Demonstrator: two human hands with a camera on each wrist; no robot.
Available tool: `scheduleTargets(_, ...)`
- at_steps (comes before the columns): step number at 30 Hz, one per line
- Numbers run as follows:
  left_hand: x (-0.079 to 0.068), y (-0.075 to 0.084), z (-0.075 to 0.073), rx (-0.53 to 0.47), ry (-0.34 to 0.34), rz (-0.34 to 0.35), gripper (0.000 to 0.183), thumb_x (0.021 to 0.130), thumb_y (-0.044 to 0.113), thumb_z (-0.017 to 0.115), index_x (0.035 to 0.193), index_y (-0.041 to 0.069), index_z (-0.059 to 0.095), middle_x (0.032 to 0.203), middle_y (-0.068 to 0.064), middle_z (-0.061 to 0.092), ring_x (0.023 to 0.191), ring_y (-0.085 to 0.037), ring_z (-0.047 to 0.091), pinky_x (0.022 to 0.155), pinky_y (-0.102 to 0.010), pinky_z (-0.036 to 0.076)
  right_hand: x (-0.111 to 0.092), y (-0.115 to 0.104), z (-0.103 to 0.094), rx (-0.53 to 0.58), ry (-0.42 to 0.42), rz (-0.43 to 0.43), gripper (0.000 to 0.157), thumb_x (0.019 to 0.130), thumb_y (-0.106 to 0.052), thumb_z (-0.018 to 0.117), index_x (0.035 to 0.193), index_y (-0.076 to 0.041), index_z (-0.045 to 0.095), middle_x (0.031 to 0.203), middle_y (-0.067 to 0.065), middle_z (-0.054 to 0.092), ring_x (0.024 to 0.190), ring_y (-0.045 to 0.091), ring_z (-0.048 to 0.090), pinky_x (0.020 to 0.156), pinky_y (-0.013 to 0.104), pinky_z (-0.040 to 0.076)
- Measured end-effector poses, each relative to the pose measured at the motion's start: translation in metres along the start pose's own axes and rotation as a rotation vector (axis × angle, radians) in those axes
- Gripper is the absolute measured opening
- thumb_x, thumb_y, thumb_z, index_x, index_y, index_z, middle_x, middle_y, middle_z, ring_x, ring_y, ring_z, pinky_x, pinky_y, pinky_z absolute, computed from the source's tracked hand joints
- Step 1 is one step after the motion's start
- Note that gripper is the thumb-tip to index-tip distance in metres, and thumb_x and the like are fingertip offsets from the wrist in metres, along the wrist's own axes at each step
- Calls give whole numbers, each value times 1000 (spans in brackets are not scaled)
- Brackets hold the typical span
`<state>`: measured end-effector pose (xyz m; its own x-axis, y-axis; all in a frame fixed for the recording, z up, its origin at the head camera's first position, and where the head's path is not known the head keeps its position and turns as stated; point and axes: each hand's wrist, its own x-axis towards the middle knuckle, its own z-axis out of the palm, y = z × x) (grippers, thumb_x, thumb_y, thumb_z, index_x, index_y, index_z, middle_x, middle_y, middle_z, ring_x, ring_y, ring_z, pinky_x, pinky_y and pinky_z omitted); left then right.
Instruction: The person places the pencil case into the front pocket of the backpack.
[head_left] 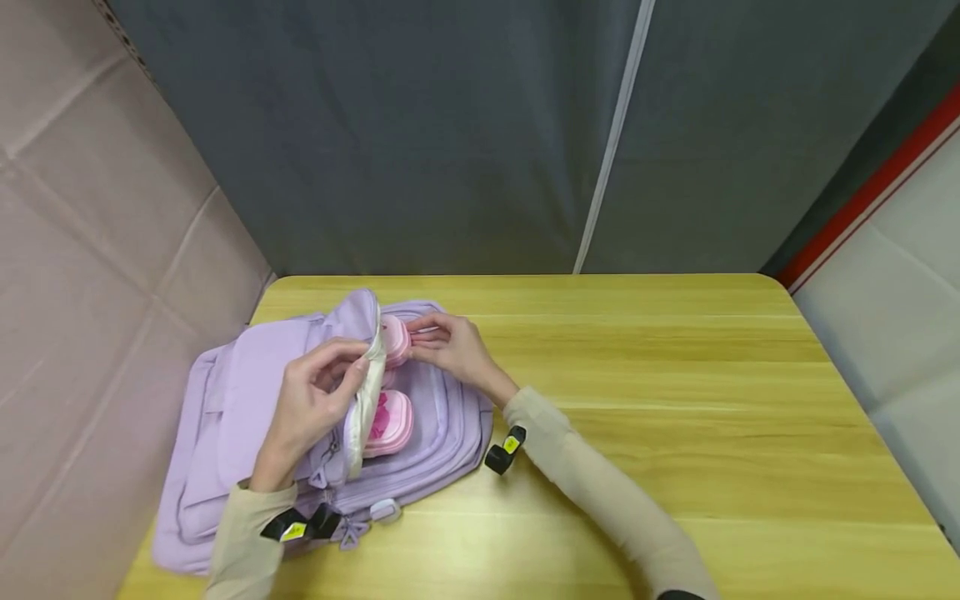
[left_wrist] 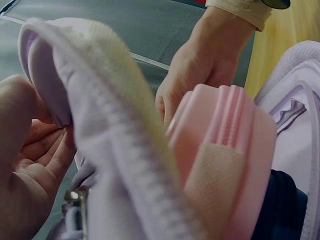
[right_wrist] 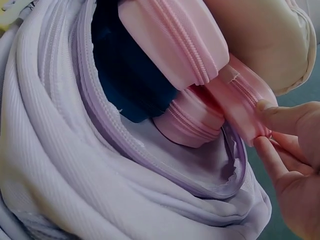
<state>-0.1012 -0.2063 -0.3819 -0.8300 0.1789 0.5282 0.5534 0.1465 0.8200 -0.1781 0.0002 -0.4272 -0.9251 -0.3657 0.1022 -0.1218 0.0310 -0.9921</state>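
A lavender backpack (head_left: 258, 367) lies on the table, its zipped compartment open. My left hand (head_left: 311, 400) pinches the edge of the raised flap (head_left: 367, 408), holding it up. On the other side, my right hand (head_left: 459, 354) pinches the end of a pink zip case (right_wrist: 242, 102), thumb on one side and fingers on the other, at the compartment's mouth. Nearer to me, a second pink case (head_left: 392, 423) with a darker pink bow sticks out. Deeper inside, the right wrist view shows another pink case (right_wrist: 192, 120) and something dark blue (right_wrist: 132, 75).
The backpack takes up the left part of the wood-look table (head_left: 675, 400). Zipper pulls and a small pale tag (head_left: 386, 510) hang at its near side. A dark grey curtain (head_left: 412, 142) stands behind the table, with pale walls left and right.
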Motion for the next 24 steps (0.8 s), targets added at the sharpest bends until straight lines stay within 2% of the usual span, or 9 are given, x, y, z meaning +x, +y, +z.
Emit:
scheduleTargets(6,6,0,5,19,-23,2,25,87,-20,62,107,-10,71,103,-20,71,90,-6,70,81,-18,61,-1,1,-10,-5,9,-6,33,84,7,77,116,10,66,116,28,70,107,37,72,88,28,63)
scheduleTargets(9,7,-2,6,11,-31,-10,25,87,-20,62,108,-10,71,103,-25,69,89,-7,70,80,-18,61,-1,2,-13,1,4,-3,34,84,7,77,116,10,66,115,28,70,106,37,72,88,29,63)
scheduleTargets(15,13,-5,9,61,-39,-36,23,89,-15,64,109,-7,72,105,-23,71,91,-4,70,81,-18,61,-1,6,-16,3,10,-2,32,86,6,76,116,10,66,115,27,70,107,35,72,89,29,62)
scheduleTargets(20,21,-7,15,171,-46,-60,18,91,-9,67,106,-4,73,103,-18,73,88,-1,69,79,-16,61,-1,10,-21,-34,8,10,27,90,7,69,116,8,66,117,25,70,107,33,72,91,28,62)
scheduleTargets(24,25,-9,20,272,-57,-72,14,92,-3,68,104,-1,74,99,-15,74,83,-5,69,74,-12,59,-5,12,-25,-76,-9,21,24,91,6,68,115,8,67,114,24,71,105,35,72,90,28,62)
